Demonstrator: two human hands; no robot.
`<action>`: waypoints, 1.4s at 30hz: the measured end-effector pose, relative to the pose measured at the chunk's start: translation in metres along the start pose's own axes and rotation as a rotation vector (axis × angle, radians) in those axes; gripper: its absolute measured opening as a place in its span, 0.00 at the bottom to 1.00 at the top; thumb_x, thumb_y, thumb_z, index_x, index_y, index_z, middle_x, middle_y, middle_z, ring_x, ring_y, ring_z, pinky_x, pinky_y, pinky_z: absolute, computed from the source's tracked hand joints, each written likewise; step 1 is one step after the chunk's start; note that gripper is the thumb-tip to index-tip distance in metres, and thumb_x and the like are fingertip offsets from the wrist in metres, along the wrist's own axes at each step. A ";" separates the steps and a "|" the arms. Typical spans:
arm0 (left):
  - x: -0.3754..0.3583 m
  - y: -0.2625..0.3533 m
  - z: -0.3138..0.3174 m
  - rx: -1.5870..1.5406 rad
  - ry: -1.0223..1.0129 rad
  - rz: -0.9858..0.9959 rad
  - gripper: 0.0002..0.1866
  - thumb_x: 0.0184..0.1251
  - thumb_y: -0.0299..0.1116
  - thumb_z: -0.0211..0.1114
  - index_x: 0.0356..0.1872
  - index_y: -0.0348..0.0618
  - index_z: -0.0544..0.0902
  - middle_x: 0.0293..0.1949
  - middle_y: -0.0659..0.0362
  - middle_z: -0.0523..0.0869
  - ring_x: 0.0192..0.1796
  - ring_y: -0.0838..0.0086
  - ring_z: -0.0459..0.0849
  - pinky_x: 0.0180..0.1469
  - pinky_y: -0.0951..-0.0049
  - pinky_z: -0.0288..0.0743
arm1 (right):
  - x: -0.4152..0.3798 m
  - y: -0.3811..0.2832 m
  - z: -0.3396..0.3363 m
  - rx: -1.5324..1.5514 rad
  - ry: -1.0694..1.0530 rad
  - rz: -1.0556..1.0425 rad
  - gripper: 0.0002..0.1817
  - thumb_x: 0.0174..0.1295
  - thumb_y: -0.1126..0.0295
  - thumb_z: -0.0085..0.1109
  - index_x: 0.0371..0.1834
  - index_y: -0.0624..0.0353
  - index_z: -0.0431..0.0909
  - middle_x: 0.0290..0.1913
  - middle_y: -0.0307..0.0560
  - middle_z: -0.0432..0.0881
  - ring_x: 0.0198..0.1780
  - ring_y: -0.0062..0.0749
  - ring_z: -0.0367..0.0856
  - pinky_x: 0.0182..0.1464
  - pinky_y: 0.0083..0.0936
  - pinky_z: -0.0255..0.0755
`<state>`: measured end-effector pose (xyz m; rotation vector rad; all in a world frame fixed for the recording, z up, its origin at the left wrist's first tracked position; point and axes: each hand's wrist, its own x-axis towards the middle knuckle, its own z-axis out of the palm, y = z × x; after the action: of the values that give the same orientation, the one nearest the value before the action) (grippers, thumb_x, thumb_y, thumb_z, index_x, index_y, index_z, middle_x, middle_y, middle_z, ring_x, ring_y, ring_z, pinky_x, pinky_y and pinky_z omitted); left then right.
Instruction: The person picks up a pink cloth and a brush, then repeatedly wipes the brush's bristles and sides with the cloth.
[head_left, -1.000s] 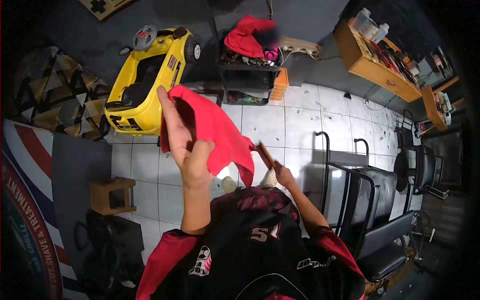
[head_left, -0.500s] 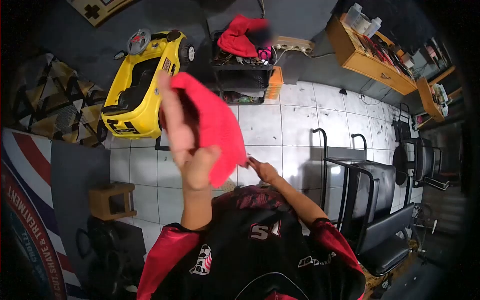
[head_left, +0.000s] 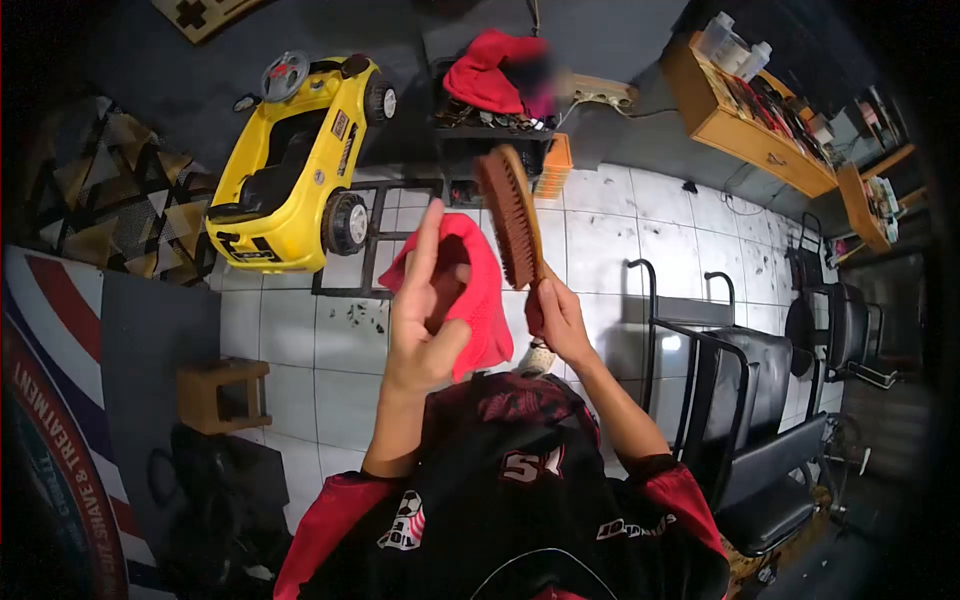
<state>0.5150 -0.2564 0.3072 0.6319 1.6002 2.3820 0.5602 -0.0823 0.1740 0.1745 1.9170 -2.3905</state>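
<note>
My left hand (head_left: 425,325) grips a red cloth cap (head_left: 487,310), its thumb on the near edge and its index finger stretched up along the outside. The hollow of the cap faces that hand, and some fingers lie inside it. A long wooden brush (head_left: 530,215) with reddish-brown bristles stands upright in my right hand (head_left: 562,320), whose fingers wrap round the lower handle. Its bristles face left toward the cap, with a small gap between the two.
A yellow toy car (head_left: 290,170) sits front left, beside a black rack (head_left: 495,150) with red cloth on top. A wooden stool (head_left: 222,395) stands at left. Black chairs (head_left: 745,380) line the right, below a wooden drawer shelf (head_left: 750,130).
The brush has come up into view in my right hand, which rose and moved right. My left hand has lowered slightly right with the cap, turning its opening into view.
</note>
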 end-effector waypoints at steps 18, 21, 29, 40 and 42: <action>-0.015 0.023 -0.025 0.060 0.030 0.138 0.36 0.37 0.16 0.44 0.58 0.24 0.67 0.46 0.54 0.72 0.34 0.78 0.71 0.39 0.81 0.66 | -0.012 0.203 -0.106 -1.103 0.013 0.348 0.19 0.65 0.58 0.39 0.50 0.56 0.75 0.35 0.63 0.80 0.41 0.59 0.78 0.42 0.46 0.72; -0.015 0.002 -0.029 0.157 0.113 0.112 0.18 0.42 0.13 0.44 0.34 0.27 0.79 0.32 0.55 0.79 0.32 0.79 0.75 0.35 0.81 0.68 | 0.003 0.052 -0.038 -0.230 0.096 0.283 0.23 0.67 0.58 0.46 0.64 0.52 0.64 0.15 0.29 0.58 0.15 0.11 0.55 0.15 0.13 0.53; -0.017 0.000 -0.009 0.152 -0.035 0.103 0.10 0.41 0.14 0.47 0.20 0.33 0.77 0.21 0.56 0.79 0.23 0.78 0.74 0.28 0.82 0.66 | 0.014 -0.016 -0.008 0.196 -0.513 0.256 0.10 0.67 0.69 0.46 0.42 0.61 0.76 0.15 0.31 0.62 0.16 0.11 0.56 0.16 0.11 0.50; -0.030 0.015 -0.023 0.245 -0.021 0.139 0.14 0.35 0.17 0.46 0.24 0.33 0.80 0.24 0.55 0.80 0.25 0.74 0.75 0.31 0.78 0.69 | -0.008 0.243 -0.121 -1.219 -0.091 0.354 0.25 0.56 0.48 0.53 0.39 0.61 0.79 0.25 0.60 0.80 0.35 0.58 0.80 0.38 0.41 0.74; -0.031 -0.021 -0.022 0.184 -0.053 0.055 0.22 0.41 0.16 0.45 0.42 0.32 0.76 0.31 0.58 0.77 0.31 0.79 0.73 0.32 0.81 0.69 | 0.001 0.218 -0.105 -1.043 0.054 0.287 0.26 0.59 0.48 0.51 0.31 0.66 0.78 0.22 0.59 0.78 0.29 0.55 0.79 0.35 0.39 0.73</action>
<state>0.5314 -0.2783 0.2736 0.7759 1.8151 2.2523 0.5919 -0.0278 -0.0592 0.3902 2.6278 -1.0076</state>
